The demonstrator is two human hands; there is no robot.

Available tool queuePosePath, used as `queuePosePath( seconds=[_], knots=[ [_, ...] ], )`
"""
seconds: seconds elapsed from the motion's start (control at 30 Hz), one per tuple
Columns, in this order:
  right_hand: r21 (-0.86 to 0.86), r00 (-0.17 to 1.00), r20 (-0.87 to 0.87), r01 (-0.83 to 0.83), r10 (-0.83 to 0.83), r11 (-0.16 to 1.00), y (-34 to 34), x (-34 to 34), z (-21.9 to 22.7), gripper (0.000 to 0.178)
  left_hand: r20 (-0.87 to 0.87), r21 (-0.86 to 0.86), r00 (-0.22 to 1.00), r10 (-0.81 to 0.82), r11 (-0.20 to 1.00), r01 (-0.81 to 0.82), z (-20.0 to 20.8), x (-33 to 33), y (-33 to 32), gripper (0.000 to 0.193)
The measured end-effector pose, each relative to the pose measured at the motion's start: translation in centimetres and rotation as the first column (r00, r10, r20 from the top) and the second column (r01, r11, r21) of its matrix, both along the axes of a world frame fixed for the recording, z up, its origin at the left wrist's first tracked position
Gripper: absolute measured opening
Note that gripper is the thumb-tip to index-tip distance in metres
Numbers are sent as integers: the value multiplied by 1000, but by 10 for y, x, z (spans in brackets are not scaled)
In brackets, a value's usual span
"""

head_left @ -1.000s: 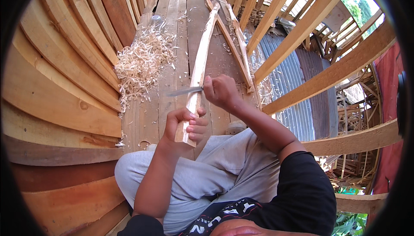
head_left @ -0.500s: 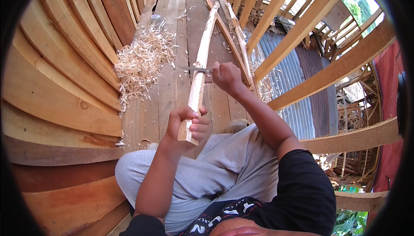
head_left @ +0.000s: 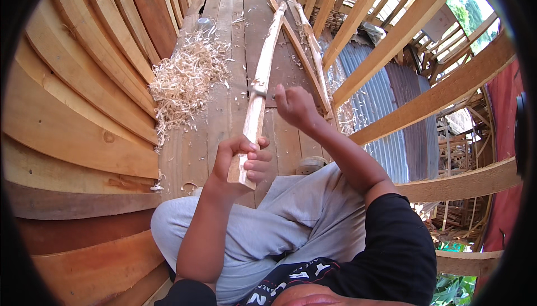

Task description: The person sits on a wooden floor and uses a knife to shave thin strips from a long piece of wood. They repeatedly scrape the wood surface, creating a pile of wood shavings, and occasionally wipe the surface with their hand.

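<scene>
A long pale wooden pole point(head_left: 263, 77), partly stripped and squared at its near end, slopes away from me over the plank floor. My left hand point(head_left: 244, 160) is wrapped round it close to the near end. In my right hand point(head_left: 296, 106) is a knife point(head_left: 260, 92), its handle mostly hidden by the fist. The metal blade lies across the pole's upper face, about midway along it.
Curled wood shavings point(head_left: 187, 85) are heaped on the plank floor point(head_left: 224, 121) at left, beside leaning boards point(head_left: 84, 121). Two more thin wooden strips point(head_left: 305, 54) lie to the right of the pole. Slatted railing point(head_left: 391, 43) bounds the right side, with corrugated metal sheets point(head_left: 369, 99) beyond.
The knife blade has turned and slid slightly along the pole toward me, with my right hand shifting a little nearer. The pole's near end has moved slightly left in my left hand.
</scene>
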State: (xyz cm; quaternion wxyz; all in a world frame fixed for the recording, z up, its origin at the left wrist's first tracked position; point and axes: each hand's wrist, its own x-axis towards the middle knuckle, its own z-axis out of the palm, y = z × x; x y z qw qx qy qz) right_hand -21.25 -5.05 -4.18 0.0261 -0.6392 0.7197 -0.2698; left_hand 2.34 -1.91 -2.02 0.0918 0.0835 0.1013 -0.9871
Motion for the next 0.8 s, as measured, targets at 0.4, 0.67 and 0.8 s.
queuePosePath(
  seconds=[0.4,0.67,0.8],
  knots=[
    [-76,1000,-19,2,-3,997,-16,-21,-17,52,52,10,999,1,1000,-2,0,-6,6,21],
    [55,997,71,-43,39,998,-3,12,10,52,317,-203,948,14,978,53,12,-2,14,24],
    [-29,980,37,196,-195,980,-24,-30,-22,53,431,-298,902,31,948,110,7,-2,14,25]
  ],
)
